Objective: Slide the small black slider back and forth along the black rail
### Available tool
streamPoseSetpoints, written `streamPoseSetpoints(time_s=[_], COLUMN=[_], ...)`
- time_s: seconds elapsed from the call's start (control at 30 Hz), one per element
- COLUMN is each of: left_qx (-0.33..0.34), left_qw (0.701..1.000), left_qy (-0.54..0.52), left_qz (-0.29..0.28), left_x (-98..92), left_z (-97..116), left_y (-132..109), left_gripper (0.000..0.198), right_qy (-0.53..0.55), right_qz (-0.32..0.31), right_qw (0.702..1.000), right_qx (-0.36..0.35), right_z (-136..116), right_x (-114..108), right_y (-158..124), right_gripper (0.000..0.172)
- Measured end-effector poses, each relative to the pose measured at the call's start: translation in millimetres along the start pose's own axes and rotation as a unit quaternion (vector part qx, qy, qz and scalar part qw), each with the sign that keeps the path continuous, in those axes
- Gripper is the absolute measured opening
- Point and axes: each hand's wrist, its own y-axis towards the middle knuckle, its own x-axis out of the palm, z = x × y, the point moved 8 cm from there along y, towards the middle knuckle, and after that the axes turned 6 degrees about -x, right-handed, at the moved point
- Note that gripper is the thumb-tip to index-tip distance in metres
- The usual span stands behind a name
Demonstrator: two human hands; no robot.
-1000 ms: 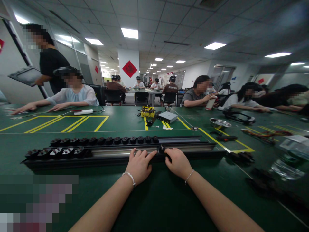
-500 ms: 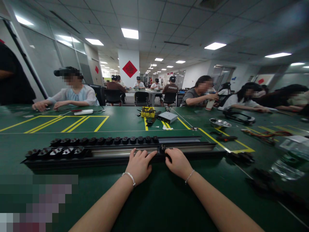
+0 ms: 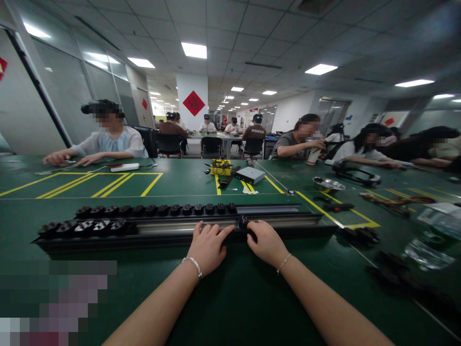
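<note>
A long black rail with two channels lies across the green table in front of me. Rows of small black socket modules fill the left part of both channels. My left hand rests on the rail's near edge with fingers stretched forward and holds nothing. My right hand is curled at the rail, its fingertips pinching a single black module seated in the near channel.
Yellow tape lines mark the table. Beyond the rail lie a yellow box, a grey box and a metal bowl. Dark parts and plastic bags lie at the right. Several seated people work around the tables.
My hands have hardly moved. A standing person in black at the far left has walked out of view. The seated person at the left has drawn their arms in.
</note>
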Motion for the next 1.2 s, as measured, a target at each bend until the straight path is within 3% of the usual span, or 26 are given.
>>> streamPoseSetpoints(time_s=[1.2], left_qx=[-0.006], left_qw=[1.000], left_qy=[0.010], left_qz=[-0.012], left_x=[-0.8], left_z=[1.1], left_y=[-0.3], left_gripper=[0.056], right_qy=[-0.008], right_qz=[-0.007], right_qw=[1.000], right_qx=[0.021], right_z=[2.1], right_x=[-3.7], right_y=[0.7], right_gripper=[0.008])
